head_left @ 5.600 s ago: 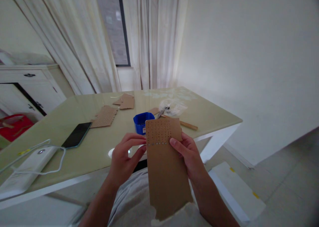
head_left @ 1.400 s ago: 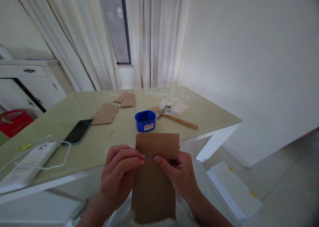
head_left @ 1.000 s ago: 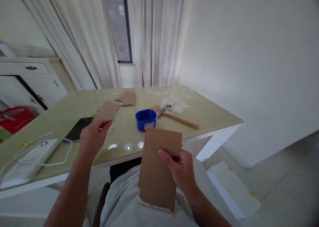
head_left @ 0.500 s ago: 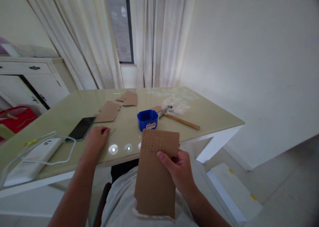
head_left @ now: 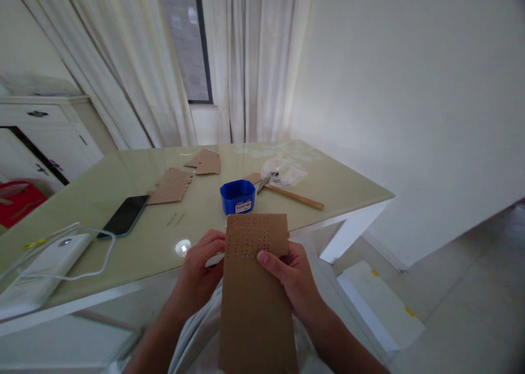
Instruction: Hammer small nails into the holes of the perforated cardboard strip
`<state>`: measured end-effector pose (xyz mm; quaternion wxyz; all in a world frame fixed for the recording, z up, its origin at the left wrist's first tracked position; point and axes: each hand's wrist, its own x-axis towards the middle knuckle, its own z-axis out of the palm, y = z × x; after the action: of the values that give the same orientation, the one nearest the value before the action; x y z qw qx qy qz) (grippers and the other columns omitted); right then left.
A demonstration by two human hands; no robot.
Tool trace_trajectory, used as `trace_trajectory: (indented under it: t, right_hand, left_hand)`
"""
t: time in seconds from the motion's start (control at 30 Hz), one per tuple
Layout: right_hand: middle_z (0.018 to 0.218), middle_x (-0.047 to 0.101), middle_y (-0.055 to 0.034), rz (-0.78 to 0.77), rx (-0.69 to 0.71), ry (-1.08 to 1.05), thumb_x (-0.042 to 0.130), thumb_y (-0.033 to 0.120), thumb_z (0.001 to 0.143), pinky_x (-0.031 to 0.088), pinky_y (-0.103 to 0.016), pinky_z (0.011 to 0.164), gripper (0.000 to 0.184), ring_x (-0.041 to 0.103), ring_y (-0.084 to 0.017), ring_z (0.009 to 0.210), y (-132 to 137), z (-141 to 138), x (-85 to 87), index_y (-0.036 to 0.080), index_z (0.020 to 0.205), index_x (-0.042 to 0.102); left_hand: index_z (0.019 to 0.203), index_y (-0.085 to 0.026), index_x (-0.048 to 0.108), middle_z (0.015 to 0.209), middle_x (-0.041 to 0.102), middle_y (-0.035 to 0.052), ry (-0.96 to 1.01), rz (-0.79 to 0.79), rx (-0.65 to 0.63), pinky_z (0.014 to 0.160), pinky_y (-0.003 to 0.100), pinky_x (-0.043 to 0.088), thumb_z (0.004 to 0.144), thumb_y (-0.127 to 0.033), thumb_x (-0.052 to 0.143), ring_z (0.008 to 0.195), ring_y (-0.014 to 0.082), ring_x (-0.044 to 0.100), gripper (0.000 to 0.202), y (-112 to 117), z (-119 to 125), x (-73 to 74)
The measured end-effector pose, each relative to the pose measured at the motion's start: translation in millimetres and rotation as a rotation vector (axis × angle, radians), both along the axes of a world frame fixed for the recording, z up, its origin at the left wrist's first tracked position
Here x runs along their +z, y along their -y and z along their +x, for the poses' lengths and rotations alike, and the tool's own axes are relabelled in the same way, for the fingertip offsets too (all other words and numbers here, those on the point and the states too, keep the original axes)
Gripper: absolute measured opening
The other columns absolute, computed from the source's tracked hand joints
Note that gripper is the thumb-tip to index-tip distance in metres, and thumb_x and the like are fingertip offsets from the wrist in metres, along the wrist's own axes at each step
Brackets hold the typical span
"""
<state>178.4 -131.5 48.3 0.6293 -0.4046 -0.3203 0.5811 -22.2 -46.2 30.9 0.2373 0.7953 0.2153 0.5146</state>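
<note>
My right hand (head_left: pixel 298 270) grips a brown piece of cardboard (head_left: pixel 256 314) by its right edge, thumb on the front face. Rows of small holes cover the cardboard's upper part, with a few small greyish bits along the lowest row. At the left edge of the cardboard is my left hand (head_left: pixel 202 270), its fingers curled and their tips hidden behind the sheet. Whether anything sits between those fingertips is hidden. Two thin metal pins (head_left: pixel 175 219) lie on the table, left of the cardboard. Just beyond it stands a blue plastic box (head_left: pixel 238 199) with small dark things inside.
A wooden-handled tool (head_left: pixel 297 197) with a metal head lies at the right beside a clear plastic bag (head_left: pixel 289 171). Perforated cardboard (head_left: pixel 172 186) and torn scraps (head_left: pixel 208 162) lie farther back. Leftward are a phone (head_left: pixel 125 215) and a white device (head_left: pixel 51 267) with a cable.
My left hand has moved from the tabletop beside the phone to the cardboard's left edge. Two pins now show where it was. My right hand still holds the cardboard.
</note>
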Motion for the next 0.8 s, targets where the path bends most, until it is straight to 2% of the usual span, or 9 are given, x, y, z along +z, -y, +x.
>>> trace_trajectory:
  t: [0.2, 0.37, 0.47, 0.57, 0.63, 0.73, 0.8]
  right_hand:
    - [0.087, 0.088, -0.0065, 0.022, -0.012, 0.057, 0.106, 0.048, 0.069, 0.063, -0.027, 0.066, 0.039, 0.079, -0.020, 0.072, -0.2, 2.7, 1.8, 0.018, 0.088, 0.090]
    - [0.083, 0.086, -0.0053, 0.032, -0.002, 0.116, 0.105, 0.049, 0.070, 0.062, -0.025, 0.063, 0.039, 0.077, -0.018, 0.069, 2.9, 1.7, 5.5, 0.017, 0.086, 0.089]
    - [0.081, 0.085, -0.0062, 0.027, -0.088, 0.183, 0.103, 0.052, 0.070, 0.062, -0.027, 0.062, 0.041, 0.077, -0.020, 0.069, 2.5, 3.3, 5.8, 0.016, 0.083, 0.087]
    - [0.079, 0.084, -0.0071, 0.028, -0.142, 0.215, 0.102, 0.055, 0.070, 0.061, -0.028, 0.060, 0.044, 0.076, -0.021, 0.068, 0.7, 4.9, 4.5, 0.016, 0.080, 0.085]
    - [0.081, 0.085, -0.0079, 0.033, -0.128, 0.226, 0.101, 0.056, 0.072, 0.062, -0.028, 0.062, 0.044, 0.077, -0.022, 0.070, 0.8, 4.4, 3.5, 0.016, 0.083, 0.085]
    - [0.080, 0.084, -0.0068, 0.055, -0.105, 0.256, 0.100, 0.055, 0.075, 0.060, -0.027, 0.062, 0.043, 0.076, -0.021, 0.070, 3.4, 1.5, 2.5, 0.015, 0.085, 0.085]
    - [0.078, 0.082, -0.0055, 0.075, -0.108, 0.280, 0.098, 0.054, 0.076, 0.059, -0.027, 0.061, 0.042, 0.074, -0.020, 0.068, 5.2, -0.7, 1.6, 0.016, 0.083, 0.083]
  left_hand:
    - [0.095, -0.024, 0.083, 0.093, 0.080, 0.0056, 0.047, 0.090, 0.091, 0.073, 0.024, 0.059, 0.104, -0.018, 0.071, 0.083, 0.0170, 0.073, 0.016, 7.7, -0.9, -0.2]
    - [0.095, -0.025, 0.083, 0.100, 0.082, 0.0043, 0.060, 0.036, 0.107, 0.070, 0.023, 0.059, 0.104, -0.017, 0.071, 0.083, 0.0159, 0.076, 0.017, 17.5, 4.2, -1.2]
    - [0.108, -0.027, 0.084, 0.108, 0.082, 0.0048, 0.020, 0.012, 0.074, 0.079, 0.024, 0.062, 0.104, -0.019, 0.071, 0.094, 0.0174, 0.078, 0.015, 12.5, 2.0, 0.3]
    - [0.134, -0.026, 0.077, 0.124, 0.079, 0.0081, 0.025, 0.017, 0.174, 0.089, 0.029, 0.062, 0.107, -0.019, 0.066, 0.106, 0.0190, 0.076, 0.029, 8.3, -6.1, 6.3]
    - [0.140, -0.027, 0.073, 0.131, 0.077, 0.0086, 0.004, 0.081, 0.239, 0.097, 0.032, 0.060, 0.108, -0.018, 0.066, 0.114, 0.0199, 0.072, 0.034, 9.6, -10.8, 11.2]
    - [0.125, -0.029, 0.081, 0.130, 0.078, 0.0062, -0.115, 0.256, 0.237, 0.105, 0.036, 0.055, 0.104, -0.018, 0.075, 0.119, 0.0219, 0.068, 0.025, 16.9, -9.9, 16.8]
    - [0.112, -0.029, 0.084, 0.123, 0.079, 0.0054, -0.135, 0.322, 0.254, 0.103, 0.036, 0.054, 0.102, -0.014, 0.076, 0.116, 0.0222, 0.066, 0.019, 25.9, -4.9, 18.6]
